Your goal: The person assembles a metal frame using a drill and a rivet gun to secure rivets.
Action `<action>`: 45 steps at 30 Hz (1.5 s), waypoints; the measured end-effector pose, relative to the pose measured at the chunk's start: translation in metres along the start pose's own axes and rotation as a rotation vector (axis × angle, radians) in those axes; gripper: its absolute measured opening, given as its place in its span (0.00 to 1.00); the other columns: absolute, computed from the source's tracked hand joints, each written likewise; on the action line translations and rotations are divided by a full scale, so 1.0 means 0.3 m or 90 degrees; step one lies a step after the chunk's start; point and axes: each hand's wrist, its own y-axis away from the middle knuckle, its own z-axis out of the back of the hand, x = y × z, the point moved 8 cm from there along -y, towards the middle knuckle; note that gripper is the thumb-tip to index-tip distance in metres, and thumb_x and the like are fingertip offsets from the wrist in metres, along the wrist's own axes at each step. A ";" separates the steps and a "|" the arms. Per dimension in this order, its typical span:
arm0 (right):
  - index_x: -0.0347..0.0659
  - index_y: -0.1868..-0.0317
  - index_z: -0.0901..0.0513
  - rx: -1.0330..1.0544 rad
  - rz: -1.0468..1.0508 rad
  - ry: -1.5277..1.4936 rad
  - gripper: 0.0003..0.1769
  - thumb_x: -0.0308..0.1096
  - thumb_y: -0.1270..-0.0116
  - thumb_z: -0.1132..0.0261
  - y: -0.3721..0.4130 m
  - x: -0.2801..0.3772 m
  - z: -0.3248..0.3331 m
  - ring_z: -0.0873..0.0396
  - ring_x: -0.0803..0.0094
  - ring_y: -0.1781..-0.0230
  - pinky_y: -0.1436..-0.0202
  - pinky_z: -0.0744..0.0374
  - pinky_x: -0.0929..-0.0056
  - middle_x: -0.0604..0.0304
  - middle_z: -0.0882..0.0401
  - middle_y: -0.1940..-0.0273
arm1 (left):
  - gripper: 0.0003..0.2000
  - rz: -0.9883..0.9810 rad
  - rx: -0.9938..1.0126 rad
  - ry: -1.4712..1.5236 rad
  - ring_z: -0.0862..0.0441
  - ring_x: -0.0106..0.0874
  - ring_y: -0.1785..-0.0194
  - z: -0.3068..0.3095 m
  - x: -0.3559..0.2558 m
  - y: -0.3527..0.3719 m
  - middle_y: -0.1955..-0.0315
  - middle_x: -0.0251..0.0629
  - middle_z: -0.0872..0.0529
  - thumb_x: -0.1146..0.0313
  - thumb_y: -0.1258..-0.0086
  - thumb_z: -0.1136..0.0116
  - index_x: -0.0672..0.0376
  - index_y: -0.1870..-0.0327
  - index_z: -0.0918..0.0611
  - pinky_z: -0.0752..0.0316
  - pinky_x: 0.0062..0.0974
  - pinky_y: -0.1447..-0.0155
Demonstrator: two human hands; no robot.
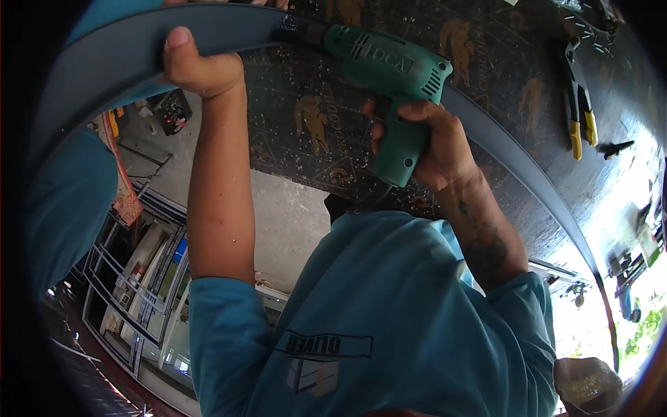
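Observation:
My right hand [441, 142] is wrapped round the handle of a green power drill [392, 66], which lies level and points left. The drill's dark front end [306, 29] meets a long grey metal profile [236, 29] near the top of the view. Whether the bit is inside the metal is too dark to tell. My left hand [205, 66] grips the near edge of that profile, left of the drill, thumb lying on its face. The profile looks bowed through the lens and runs on behind the drill to the right.
Pliers with yellow handles [582, 104] lie on the dark printed board [313, 132] at right, near scattered screws [590, 31]. A co-worker in a teal shirt [73, 201] stands at left; fingers [267, 3] show at the top edge. Metal frames [132, 292] stand lower left.

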 end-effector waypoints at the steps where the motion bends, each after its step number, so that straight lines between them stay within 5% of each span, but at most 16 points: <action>1: 0.32 0.39 0.31 0.004 -0.008 -0.005 0.26 0.28 0.40 0.44 0.006 0.000 0.000 0.20 0.65 0.66 0.65 0.17 0.61 0.51 0.21 0.57 | 0.30 0.002 0.000 0.001 0.21 0.45 0.62 0.001 -0.002 0.003 0.68 0.51 0.20 0.46 0.49 0.52 0.66 0.53 0.26 0.24 0.45 0.51; 15: 0.29 0.39 0.31 -0.084 -0.054 -0.053 0.27 0.29 0.40 0.43 0.026 -0.036 -0.049 0.21 0.70 0.70 0.66 0.15 0.65 0.49 0.18 0.55 | 0.31 0.002 0.040 -0.066 0.22 0.43 0.61 -0.053 -0.035 0.034 0.66 0.48 0.21 0.44 0.46 0.55 0.67 0.54 0.28 0.25 0.44 0.50; 23: 0.32 0.49 0.25 -0.179 -0.094 -0.031 0.20 0.31 0.42 0.43 0.038 -0.050 -0.046 0.23 0.70 0.72 0.68 0.20 0.64 0.57 0.22 0.65 | 0.31 -0.039 0.066 -0.089 0.22 0.42 0.62 -0.071 -0.050 0.035 0.67 0.49 0.21 0.44 0.44 0.56 0.69 0.56 0.28 0.24 0.46 0.52; 36: 0.32 0.48 0.25 -0.156 -0.086 -0.035 0.21 0.30 0.42 0.44 0.039 -0.023 -0.076 0.23 0.71 0.70 0.67 0.21 0.65 0.56 0.20 0.61 | 0.32 -0.045 0.094 -0.120 0.23 0.39 0.62 -0.085 -0.068 0.038 0.67 0.49 0.22 0.43 0.43 0.54 0.71 0.57 0.28 0.24 0.38 0.53; 45: 0.33 0.59 0.24 -0.265 -0.102 -0.105 0.12 0.27 0.45 0.41 0.071 -0.035 -0.134 0.25 0.68 0.74 0.71 0.24 0.67 0.55 0.23 0.68 | 0.32 -0.060 0.106 -0.147 0.22 0.40 0.63 -0.091 -0.080 0.035 0.68 0.49 0.22 0.43 0.42 0.55 0.73 0.58 0.28 0.23 0.38 0.54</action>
